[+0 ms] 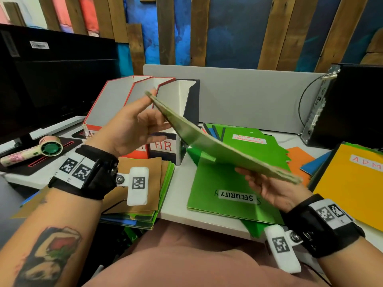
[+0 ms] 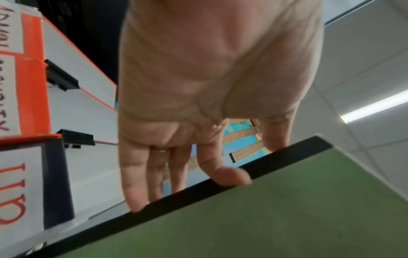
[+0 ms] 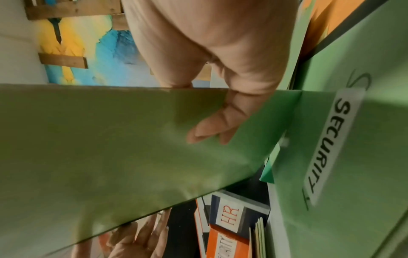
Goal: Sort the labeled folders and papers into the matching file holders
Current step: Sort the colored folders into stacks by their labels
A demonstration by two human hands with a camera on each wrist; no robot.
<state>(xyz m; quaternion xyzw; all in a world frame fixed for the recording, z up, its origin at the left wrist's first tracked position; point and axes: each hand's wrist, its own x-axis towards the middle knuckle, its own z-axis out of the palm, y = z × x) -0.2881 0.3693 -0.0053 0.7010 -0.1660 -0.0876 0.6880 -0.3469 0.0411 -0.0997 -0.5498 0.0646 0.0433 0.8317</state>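
Observation:
A plain green folder [image 1: 207, 146] [image 2: 287, 218] [image 3: 99, 148] hangs tilted in the air between my hands, its label hidden. My left hand [image 1: 157, 117] [image 2: 198, 174] touches its raised far edge with straight, spread fingers, just in front of the file holders. My right hand [image 1: 267, 183] [image 3: 209, 132] pinches the low near end, thumb on one face. The dark holder marked HR [image 1: 165, 146] [image 3: 229, 218] stands beside the red holders [image 1: 116, 100] [image 2: 30, 87]. Under the held folder, a green folder labeled SECURITY [image 1: 217, 183] [image 3: 353, 157] lies on the table.
A green folder with a red-lettered label [image 1: 248, 139] and orange and blue folders lie behind. A yellow folder marked ADM [image 1: 348, 187] is at the right. A brown and green stack [image 1: 145, 183] sits at the left, near a hand fan [image 1: 41, 150]. A monitor [image 1: 51, 79] and computer tower [image 1: 352, 104] flank the desk.

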